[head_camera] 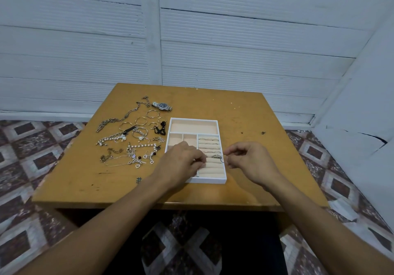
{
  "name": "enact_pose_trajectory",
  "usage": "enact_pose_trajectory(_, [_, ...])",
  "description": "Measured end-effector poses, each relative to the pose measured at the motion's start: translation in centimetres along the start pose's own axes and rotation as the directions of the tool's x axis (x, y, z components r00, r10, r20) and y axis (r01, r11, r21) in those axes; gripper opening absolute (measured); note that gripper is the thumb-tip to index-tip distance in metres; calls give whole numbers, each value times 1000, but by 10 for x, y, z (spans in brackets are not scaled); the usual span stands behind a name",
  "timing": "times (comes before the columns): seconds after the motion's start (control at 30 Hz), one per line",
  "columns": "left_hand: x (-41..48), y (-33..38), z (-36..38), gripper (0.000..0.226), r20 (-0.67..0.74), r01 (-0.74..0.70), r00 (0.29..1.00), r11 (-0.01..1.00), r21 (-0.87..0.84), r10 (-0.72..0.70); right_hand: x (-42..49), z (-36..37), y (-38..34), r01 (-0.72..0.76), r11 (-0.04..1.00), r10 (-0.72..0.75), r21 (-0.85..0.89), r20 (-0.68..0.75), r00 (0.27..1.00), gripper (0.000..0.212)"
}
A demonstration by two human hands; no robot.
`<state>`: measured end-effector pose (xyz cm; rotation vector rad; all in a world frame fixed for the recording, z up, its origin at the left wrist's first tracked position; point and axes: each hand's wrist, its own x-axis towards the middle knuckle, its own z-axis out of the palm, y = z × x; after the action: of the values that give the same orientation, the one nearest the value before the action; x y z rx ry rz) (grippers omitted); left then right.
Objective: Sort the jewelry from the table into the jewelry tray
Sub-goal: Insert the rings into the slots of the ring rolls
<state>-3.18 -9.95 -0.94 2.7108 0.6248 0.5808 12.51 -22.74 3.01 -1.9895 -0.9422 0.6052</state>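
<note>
Your right hand (249,159) pinches a small ring (223,158) between thumb and forefinger, the other fingers curled, just over the right rim of the jewelry tray (210,180). Your left hand (181,163) lies over the tray's left half, its fingers (199,162) bent and pressed together on the ring rolls (213,166); you cannot tell whether they grip anything. That hand hides the small compartments beneath it. Beyond your fingers, a few rings sit in the upper rolls. Farther left on the desk (245,114) lie tangled chains, bracelets (128,144), hoops and a watch (162,106).
</note>
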Motion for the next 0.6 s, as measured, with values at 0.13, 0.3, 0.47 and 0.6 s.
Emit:
enact_pose_trajectory(0.13, [-2,-5,0,17,30,-42,999,999,-7,42,-1,0,1,-9,1000,9,13,3,1000,12])
enact_pose_trajectory(0.3, [-5,-5,-3,23,28,-84,996,996,18,84,-1,1,2,-13,1000,13,-2,-5,1000,13])
enact_pose_trajectory(0.47, [-6,-6,-3,23,27,-110,994,993,40,109,0,1,6,-7,1000,7,1,-6,1000,14])
enact_pose_trajectory(0.6, [-7,-6,-1,28,63,-129,990,988,88,124,1,2,8,1,1000,-1,-9,-11,1000,14])
